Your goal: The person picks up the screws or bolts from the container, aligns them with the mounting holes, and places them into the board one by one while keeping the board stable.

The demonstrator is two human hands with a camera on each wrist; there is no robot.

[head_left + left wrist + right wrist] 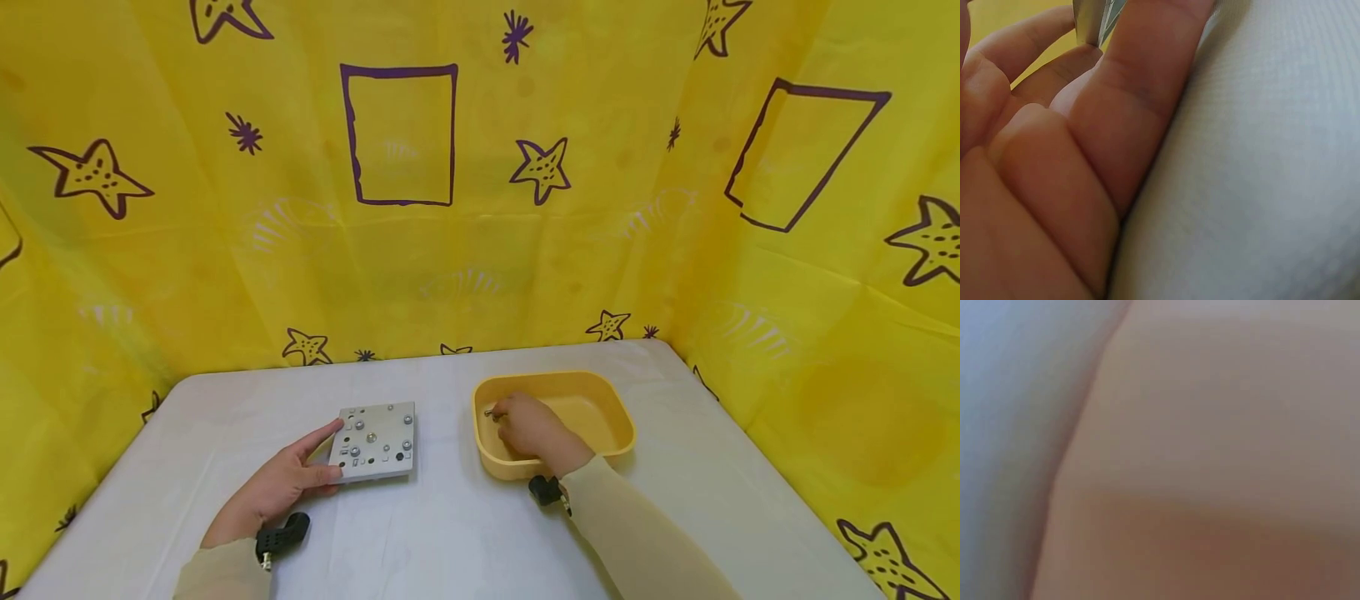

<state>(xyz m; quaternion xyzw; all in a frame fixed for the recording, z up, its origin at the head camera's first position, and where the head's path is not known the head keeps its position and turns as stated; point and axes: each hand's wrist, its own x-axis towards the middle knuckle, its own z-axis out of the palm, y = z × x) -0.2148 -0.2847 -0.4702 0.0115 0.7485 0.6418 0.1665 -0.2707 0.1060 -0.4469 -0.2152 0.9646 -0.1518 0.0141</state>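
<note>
While your left hand (281,487) steadies the grey metal plate (374,442) on the table (450,533), fingers and thumb gripping its near-left corner, your right hand (528,429) pinches a small metal fastener (489,412) inside the yellow tub (600,450); lift it clear gently.

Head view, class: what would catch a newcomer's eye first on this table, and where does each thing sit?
The yellow tub at centre right stands out, with the right hand reaching inside and pinching a small metal piece near its left wall. To its left lies a grey metal plate studded with holes and screws, its near left corner gripped by the left hand. Both sit on a white table walled in by a yellow star-patterned cloth.
</note>
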